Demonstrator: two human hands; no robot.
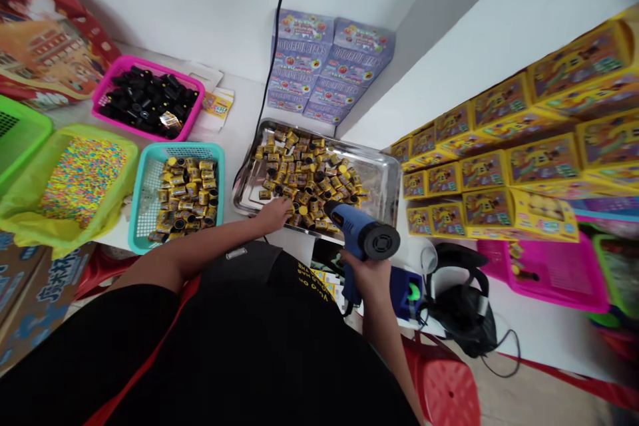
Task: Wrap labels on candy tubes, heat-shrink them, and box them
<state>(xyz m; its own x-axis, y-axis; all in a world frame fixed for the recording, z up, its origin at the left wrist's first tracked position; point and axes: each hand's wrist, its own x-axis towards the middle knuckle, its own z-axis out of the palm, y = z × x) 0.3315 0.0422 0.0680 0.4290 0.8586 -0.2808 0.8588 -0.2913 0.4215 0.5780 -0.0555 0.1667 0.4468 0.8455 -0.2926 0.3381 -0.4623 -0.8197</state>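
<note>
My right hand (372,274) is wrapped round the handle of a blue and black heat gun (357,226). Its dark nozzle points left over a shallow metal tray (384,180). Many small yellow-and-black canisters (304,170) lie heaped in the tray, mostly on its left and middle. At the tray's front rim is my left hand (276,214), its fingers drawn together against the nearest canisters. What those fingers hold, if anything, is too small to make out.
Left of the tray stands a turquoise basket (137,196) of similar canisters. Beyond it are a pink basket (198,110) of black pieces and a yellow-lined basket (20,213) of coloured beads. Purple boxes (327,66) and yellow boxes (492,153) are stacked behind and right. A black cable (279,10) hangs down.
</note>
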